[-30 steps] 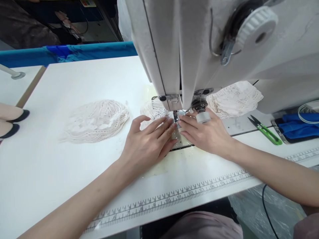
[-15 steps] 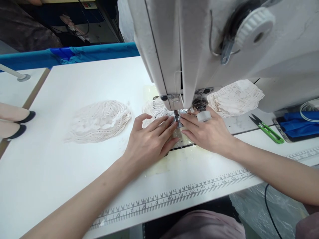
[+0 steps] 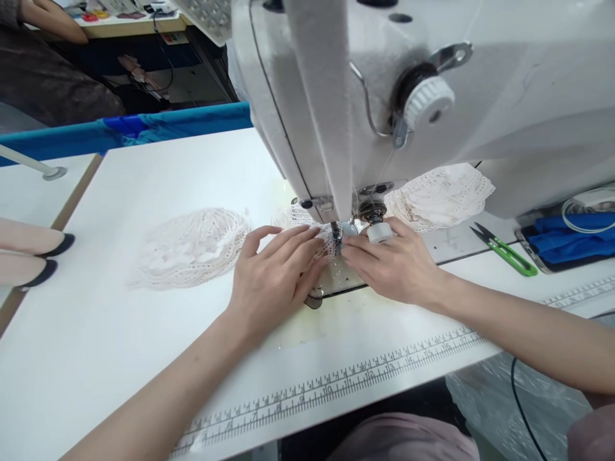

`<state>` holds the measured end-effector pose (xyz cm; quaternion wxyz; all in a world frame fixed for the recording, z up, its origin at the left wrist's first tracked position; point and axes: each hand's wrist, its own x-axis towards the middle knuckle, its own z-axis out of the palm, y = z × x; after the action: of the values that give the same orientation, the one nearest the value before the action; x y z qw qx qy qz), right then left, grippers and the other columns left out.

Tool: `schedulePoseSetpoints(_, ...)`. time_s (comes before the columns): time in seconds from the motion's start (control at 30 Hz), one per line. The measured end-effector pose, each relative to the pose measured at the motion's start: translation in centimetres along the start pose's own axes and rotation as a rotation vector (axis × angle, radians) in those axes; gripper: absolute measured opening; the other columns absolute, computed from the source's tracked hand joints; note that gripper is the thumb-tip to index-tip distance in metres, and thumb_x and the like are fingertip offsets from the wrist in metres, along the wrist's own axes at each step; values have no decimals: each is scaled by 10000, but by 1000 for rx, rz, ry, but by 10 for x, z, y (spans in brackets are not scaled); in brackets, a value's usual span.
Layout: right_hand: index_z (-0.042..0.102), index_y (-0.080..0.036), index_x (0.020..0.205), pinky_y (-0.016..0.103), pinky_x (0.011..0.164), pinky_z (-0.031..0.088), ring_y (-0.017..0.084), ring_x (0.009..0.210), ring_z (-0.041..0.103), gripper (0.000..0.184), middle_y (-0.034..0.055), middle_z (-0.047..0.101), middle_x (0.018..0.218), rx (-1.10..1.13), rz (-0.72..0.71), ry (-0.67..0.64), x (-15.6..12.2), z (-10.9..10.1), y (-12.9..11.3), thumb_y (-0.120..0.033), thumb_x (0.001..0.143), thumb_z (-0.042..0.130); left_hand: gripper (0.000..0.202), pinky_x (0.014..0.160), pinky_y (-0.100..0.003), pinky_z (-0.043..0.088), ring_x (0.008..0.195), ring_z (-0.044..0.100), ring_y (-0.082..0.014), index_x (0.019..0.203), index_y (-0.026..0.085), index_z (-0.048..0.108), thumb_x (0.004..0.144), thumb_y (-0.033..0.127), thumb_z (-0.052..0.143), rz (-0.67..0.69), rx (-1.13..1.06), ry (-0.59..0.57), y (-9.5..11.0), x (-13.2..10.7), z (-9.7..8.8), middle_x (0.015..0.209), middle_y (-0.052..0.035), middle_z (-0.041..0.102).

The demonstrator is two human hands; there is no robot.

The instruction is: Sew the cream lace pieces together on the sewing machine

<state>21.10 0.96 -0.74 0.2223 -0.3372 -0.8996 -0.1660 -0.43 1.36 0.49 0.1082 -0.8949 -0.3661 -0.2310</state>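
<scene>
White lace (image 3: 328, 248) lies under the presser foot (image 3: 336, 234) of a sewing machine (image 3: 288, 121). My left hand (image 3: 276, 275) rests on the lace left of the foot, palm down, its fingers stretched out and a little apart. Close by the foot on the right, my right hand (image 3: 396, 262) has its fingers drawn together at the lace edge; its fingertips are partly behind the machine's white knob (image 3: 379, 232). A separate lace piece (image 3: 192, 246) lies flat at the left. More lace (image 3: 442, 195) is heaped behind my right hand.
Green-handled thread snips (image 3: 509, 253) lie at the right, beside a dark tray (image 3: 533, 246) with blue cloth (image 3: 576, 237). A printed ruler (image 3: 331, 388) runs along the table's front edge. Two beige, black-tipped shapes (image 3: 33, 253) jut in at the left. Another person's arm (image 3: 60, 22) shows top left.
The camera view has shifted, showing more of the machine head. My left hand has drawn slightly left and away from the foot, uncovering lace. My right hand stays beside the foot.
</scene>
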Motion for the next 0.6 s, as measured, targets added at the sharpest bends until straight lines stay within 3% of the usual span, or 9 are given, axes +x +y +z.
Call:
schedulePoseSetpoints(0.07, 634, -175, 1083, 315, 751, 400, 166, 936, 602, 226, 31, 694, 1126, 100, -20, -39, 2, -2, -5, -150, 931, 468, 246, 935, -434, 440, 1114, 629, -221, 1150, 211, 582, 933, 179, 471, -36, -1, -20, -5, -1, 1, 1173, -67, 684)
schedulePoseSetpoints(0.17, 557, -153, 1222, 319, 778, 419, 184, 1062, 572, 305, 65, 683, 1130, 205, -52, -101, 3, -8, -9, -270, 954, 471, 312, 954, -476, 414, 1137, 612, -246, 1225, 204, 549, 952, 190, 400, -18, 26, -90, -8, -4, 0, 1233, -83, 650)
schedulePoseSetpoints(0.23, 619, -169, 1105, 344, 817, 427, 180, 936, 601, 257, 39, 722, 923, 119, -56, -8, 3, -12, -9, -317, 959, 469, 297, 915, -474, 407, 1017, 660, -248, 1193, 221, 577, 933, 203, 435, 24, 63, -66, -6, -5, -3, 1152, -60, 693)
schedulePoseSetpoints(0.33, 667, -197, 920, 353, 896, 430, 154, 807, 601, 157, -18, 703, 744, -46, -70, 154, 2, -18, -10, -199, 929, 511, 228, 794, -434, 409, 788, 674, -217, 1084, 242, 622, 876, 209, 536, 95, 95, 39, -2, -5, -9, 952, -16, 743)
schedulePoseSetpoints(0.43, 666, -170, 1006, 284, 910, 461, 139, 948, 614, 193, -3, 718, 930, 68, -102, 72, 2, -21, -15, -123, 907, 508, 297, 823, -432, 412, 928, 665, -226, 1141, 228, 593, 853, 168, 551, 126, 57, 36, -1, -3, -8, 1075, -21, 722)
schedulePoseSetpoints(0.6, 685, -156, 883, 292, 768, 533, 180, 886, 643, 200, 41, 708, 804, 35, -36, 26, 1, -26, -21, -160, 921, 488, 416, 941, -469, 387, 1124, 605, -242, 1256, 230, 539, 858, 115, 497, 108, 14, -88, -6, -4, -1, 1219, -8, 663)
